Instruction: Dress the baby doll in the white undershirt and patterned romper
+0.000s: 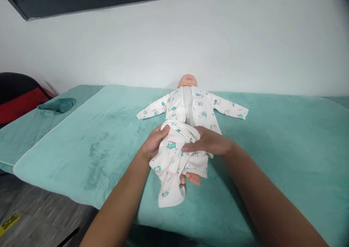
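A baby doll [188,81] lies on its back on the bed, its head near the wall. It wears a white printed baby shirt [202,107], unfastened down the front, with both sleeves spread out. Matching baby pants [169,163] lie bunched over the doll's lower body. One pants leg hangs toward me, and the doll's feet show beside it. My left hand [155,141] is closed on the left side of the waistband, thumb on top. My right hand [211,141] grips the pants from the right, and most of its fingers are hidden in the cloth.
A green padded cover [272,141] spreads over the bed, up to the white wall [174,43]. At the left is a face hole [57,105] in the bed, with a red and black chair [21,100] beyond it. The bed's front edge is close to me.
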The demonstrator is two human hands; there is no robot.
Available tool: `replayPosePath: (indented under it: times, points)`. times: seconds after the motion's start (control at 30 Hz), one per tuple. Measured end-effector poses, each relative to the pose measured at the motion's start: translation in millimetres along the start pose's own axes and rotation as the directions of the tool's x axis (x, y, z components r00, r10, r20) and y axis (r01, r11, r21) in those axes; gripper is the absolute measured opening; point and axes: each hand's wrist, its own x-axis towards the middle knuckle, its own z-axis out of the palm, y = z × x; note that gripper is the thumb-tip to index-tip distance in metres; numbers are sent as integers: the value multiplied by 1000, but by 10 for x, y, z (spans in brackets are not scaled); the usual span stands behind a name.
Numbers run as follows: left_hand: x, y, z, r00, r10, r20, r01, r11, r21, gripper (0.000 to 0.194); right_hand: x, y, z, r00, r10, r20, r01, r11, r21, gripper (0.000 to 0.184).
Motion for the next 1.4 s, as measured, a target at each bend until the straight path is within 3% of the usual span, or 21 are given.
replayPosePath:
  times: [0.1,0.2,0.33,0.4,0.5,0.57,0.63,0.77,0.87,1.0,1.07,1.2,1.3,1.4]
  points:
    - [12,-8,-51,999,-31,-17,32,998,48,46,64,107,47,976,-134,-173,185,926,330,40]
    - [19,-8,-121,994,-93,48,87,989,120,51,78,115,111,952,-153,-263,255,874,413,37]
    - [2,6,-149,978,-132,160,113,986,123,62,14,37,137,960,-101,-259,172,948,266,37]
    - [0,7,-133,987,-89,133,80,994,71,57,-7,-2,105,978,-91,-190,111,989,96,38]
    - [5,-3,-98,998,-23,55,24,1000,-5,48,-13,-55,38,999,-31,9,32,990,-136,40]
    - [8,-15,-78,1000,-19,21,19,999,-31,46,-12,-79,15,995,22,95,-4,981,-195,40]
    - [7,-30,-66,1000,-19,-6,18,999,-40,46,-9,-76,22,995,29,91,-11,983,-184,38]
    - [8,-59,-69,1000,-8,-11,8,1000,-5,50,37,24,98,990,-82,-119,84,996,13,37]
    - [3,-57,-71,997,-19,72,14,998,69,52,98,109,157,953,-108,-282,175,958,225,42]
    - [-25,-18,-41,978,-110,176,91,989,114,54,111,112,178,947,-100,-306,183,949,256,44]
    - [-59,-10,-8,990,-82,114,74,995,73,47,83,67,169,959,-111,-260,147,981,125,44]
    - [-257,-34,155,993,22,-113,-24,999,-21,39,39,-43,156,985,-87,-148,59,980,-189,40]
    - [-553,-62,403,962,15,-271,-28,999,-42,45,48,-96,180,987,-123,-106,77,929,-363,34]
    - [-875,-127,664,904,-10,-428,-16,998,-56,49,66,-115,229,985,-162,-64,98,819,-565,19]
